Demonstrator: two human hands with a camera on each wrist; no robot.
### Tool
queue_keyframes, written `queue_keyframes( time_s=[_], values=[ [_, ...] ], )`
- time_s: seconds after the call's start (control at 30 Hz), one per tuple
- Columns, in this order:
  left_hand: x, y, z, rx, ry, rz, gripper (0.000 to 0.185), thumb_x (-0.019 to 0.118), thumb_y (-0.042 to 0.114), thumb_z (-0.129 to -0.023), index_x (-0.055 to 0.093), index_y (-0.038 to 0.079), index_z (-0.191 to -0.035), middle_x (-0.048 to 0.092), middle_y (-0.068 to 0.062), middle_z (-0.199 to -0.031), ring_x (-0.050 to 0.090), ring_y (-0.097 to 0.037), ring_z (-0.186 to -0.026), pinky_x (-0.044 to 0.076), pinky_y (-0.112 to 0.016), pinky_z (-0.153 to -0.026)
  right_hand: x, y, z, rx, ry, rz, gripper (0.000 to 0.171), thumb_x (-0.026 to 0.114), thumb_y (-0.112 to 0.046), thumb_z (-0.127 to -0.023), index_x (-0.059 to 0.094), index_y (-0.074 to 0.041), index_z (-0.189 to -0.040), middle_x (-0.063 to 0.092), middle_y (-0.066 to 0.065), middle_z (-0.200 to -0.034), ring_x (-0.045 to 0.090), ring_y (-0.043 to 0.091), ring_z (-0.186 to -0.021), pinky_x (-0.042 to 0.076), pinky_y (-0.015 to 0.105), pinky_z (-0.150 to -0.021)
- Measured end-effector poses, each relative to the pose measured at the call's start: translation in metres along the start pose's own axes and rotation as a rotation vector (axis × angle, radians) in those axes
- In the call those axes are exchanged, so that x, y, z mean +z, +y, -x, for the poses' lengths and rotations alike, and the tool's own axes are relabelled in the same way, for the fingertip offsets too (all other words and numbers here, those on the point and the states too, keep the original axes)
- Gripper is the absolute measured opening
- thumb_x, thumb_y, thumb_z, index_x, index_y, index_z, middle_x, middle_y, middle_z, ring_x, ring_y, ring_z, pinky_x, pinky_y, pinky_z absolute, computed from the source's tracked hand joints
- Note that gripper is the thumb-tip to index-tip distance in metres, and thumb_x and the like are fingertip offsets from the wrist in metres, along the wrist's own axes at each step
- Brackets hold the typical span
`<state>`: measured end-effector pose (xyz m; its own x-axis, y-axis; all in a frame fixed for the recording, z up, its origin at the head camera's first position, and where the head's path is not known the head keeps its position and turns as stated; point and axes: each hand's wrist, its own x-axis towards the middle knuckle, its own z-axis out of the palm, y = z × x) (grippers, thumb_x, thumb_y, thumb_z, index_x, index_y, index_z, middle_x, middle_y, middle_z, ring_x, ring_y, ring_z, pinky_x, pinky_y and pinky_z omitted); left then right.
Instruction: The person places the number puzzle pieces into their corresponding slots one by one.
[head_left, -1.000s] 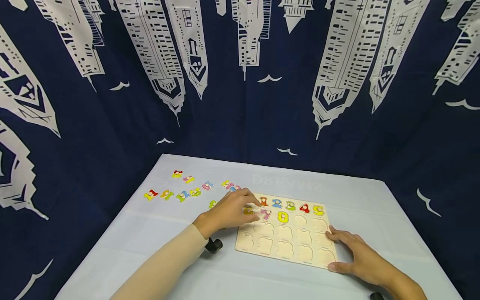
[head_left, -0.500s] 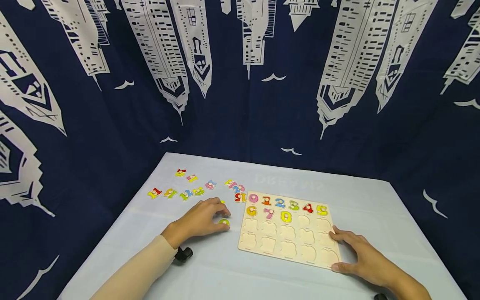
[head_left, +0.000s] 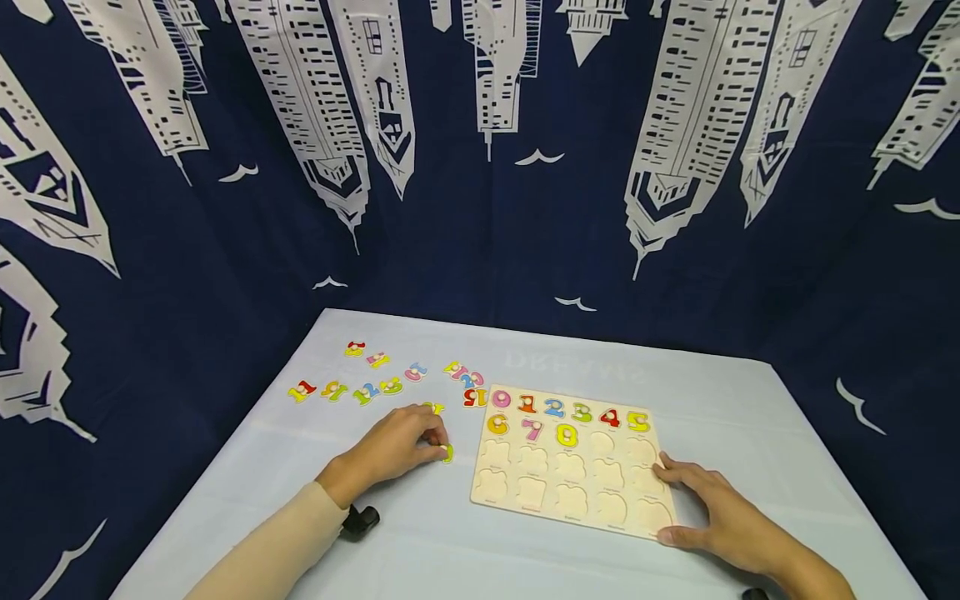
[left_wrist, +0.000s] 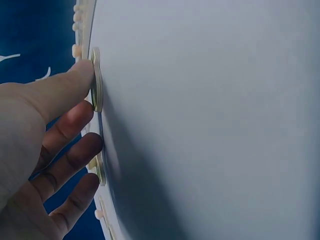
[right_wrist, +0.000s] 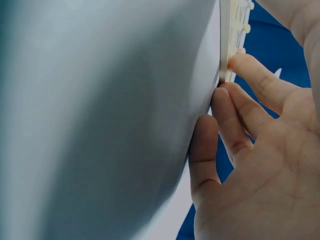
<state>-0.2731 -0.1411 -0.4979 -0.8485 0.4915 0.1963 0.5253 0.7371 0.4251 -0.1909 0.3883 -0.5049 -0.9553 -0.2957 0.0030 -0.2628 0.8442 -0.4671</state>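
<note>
Left hand [head_left: 392, 444] pinching yellow-green piece [head_left: 449, 453] between thumb and fingers, just left of board [head_left: 551, 483]. Piece running nearly parallel to tabletop [head_left: 420, 542]; left wrist view showing it edge-on, long axis there running nearly up-down. Fingers covering its face; cannot tell which way digit is pointing. Board lying flat, long axis running left to right. Right hand [head_left: 723, 515] touching board's right edge, thumb and fingers standing apart.

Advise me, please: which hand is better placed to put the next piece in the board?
Probably the left hand: it pinches a piece, and other pieces lie nearby. The right hand touches the right edge of the board.
</note>
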Motion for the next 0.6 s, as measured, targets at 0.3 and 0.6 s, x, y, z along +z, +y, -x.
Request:
queue_keyframes(
  time_s=[0.3, 0.6],
  values=[
    [-0.002, 0.009, -0.005, 0.000, 0.017, 0.049, 0.011, 0.093, 0.020, -0.103, 0.084, 0.027, -0.107, 0.072, 0.014, -0.107, 0.072, -0.009, -0.102, 0.064, -0.034, -0.098, -0.002, 0.001, 0.000, 0.014, -0.006, 0.020, 0.096, 0.103, -0.057, -0.080, 0.068, -0.017, -0.160, 0.052, 0.018, -0.181, 0.054, 0.046, -0.153, 0.052, 0.039, -0.116],
    [0.000, 0.021, -0.018, 0.076, 0.050, 0.137, 0.009, 0.090, 0.015, -0.104, 0.086, 0.020, -0.110, 0.079, 0.009, -0.111, 0.076, -0.009, -0.104, 0.067, -0.032, -0.099, 0.000, 0.001, 0.001, 0.014, -0.014, -0.005, 0.096, 0.102, -0.060, -0.080, 0.068, -0.018, -0.159, 0.053, 0.016, -0.181, 0.054, 0.046, -0.155, 0.047, 0.022, -0.113]
  ],
)
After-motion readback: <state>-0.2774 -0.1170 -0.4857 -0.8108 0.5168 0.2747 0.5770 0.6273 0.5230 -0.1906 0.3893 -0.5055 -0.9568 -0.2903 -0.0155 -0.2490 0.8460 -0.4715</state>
